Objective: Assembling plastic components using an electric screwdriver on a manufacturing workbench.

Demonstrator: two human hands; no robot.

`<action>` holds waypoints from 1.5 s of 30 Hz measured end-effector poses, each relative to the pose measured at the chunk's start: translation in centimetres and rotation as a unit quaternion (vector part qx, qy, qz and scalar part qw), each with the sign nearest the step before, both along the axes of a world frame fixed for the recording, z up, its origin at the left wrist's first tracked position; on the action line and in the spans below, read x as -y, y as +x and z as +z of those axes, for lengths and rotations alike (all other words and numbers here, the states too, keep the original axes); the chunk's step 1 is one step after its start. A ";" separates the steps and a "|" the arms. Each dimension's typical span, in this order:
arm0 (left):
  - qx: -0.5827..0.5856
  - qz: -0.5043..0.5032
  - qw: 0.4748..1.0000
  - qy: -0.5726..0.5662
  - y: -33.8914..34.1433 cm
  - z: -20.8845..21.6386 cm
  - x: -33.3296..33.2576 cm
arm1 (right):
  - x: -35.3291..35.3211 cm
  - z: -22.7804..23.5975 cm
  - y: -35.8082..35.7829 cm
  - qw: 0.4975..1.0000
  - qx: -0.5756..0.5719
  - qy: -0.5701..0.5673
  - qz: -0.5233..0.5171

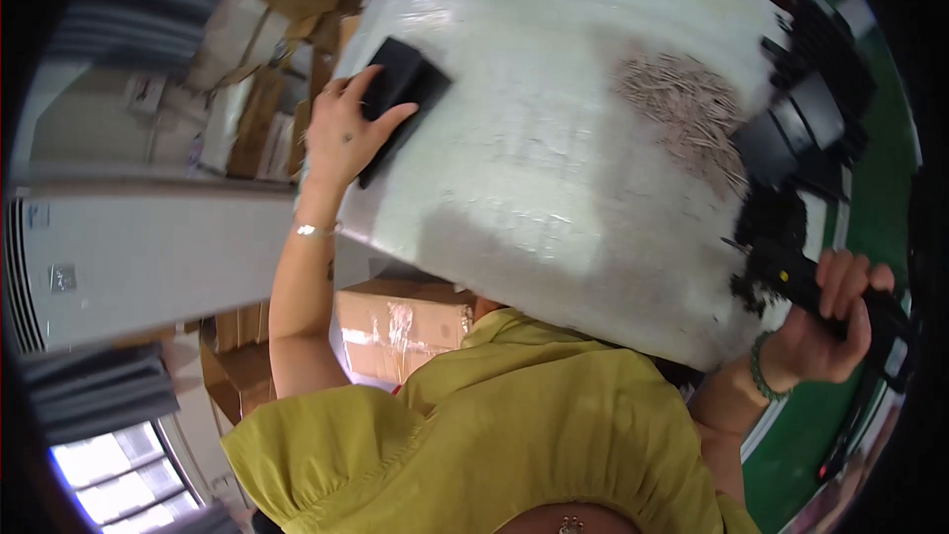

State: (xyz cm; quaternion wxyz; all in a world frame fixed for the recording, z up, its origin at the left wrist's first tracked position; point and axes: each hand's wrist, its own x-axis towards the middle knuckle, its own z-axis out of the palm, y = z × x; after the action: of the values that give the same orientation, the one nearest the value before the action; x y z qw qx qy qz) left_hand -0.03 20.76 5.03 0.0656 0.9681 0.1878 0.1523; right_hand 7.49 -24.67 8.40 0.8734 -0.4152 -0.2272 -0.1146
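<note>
My left hand (pixel 346 133) is at the left edge of the table, its fingers and thumb spread over a black rectangular box-like piece (pixel 395 79) and gripping it against the tabletop. Out past the table's right edge, my right hand (pixel 840 321) wraps round a black electric screwdriver (pixel 786 272). Its thin bit points left over the table. Small black parts (pixel 776 218) lie heaped just beyond the tool. Farther in, a loose pile of thin pinkish-brown pieces (pixel 682 104), perhaps screws or pins, is spread on the table.
The table (pixel 514 138) has a pale, shiny wrapped top. At its far right lie a grey cylindrical object (pixel 791 129) and stacked black parts (pixel 820 44). Cardboard boxes (pixel 405 326) stand below the near left edge, others beyond the left side. Green floor (pixel 791 465) shows at right.
</note>
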 end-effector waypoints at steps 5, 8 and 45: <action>-0.078 -0.057 0.993 0.063 -2.0 -1.0 -0.6 | -3.4 0.7 -0.4 0.999 -0.027 -0.019 -0.040; -0.051 -0.149 0.984 0.082 1.4 3.0 5.5 | -2.7 0.7 -0.7 0.998 -0.009 -0.049 0.036; -0.172 -0.376 0.898 -0.148 35.7 2.5 21.8 | 2.5 -1.4 1.6 0.961 -0.056 0.041 0.268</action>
State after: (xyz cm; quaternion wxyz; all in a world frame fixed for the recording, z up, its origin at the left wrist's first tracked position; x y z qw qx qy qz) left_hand 35.71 -1.07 7.53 0.2274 0.9568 -0.1616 -0.0821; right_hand 9.10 -27.13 7.02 0.8996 -0.3086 -0.2764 0.1381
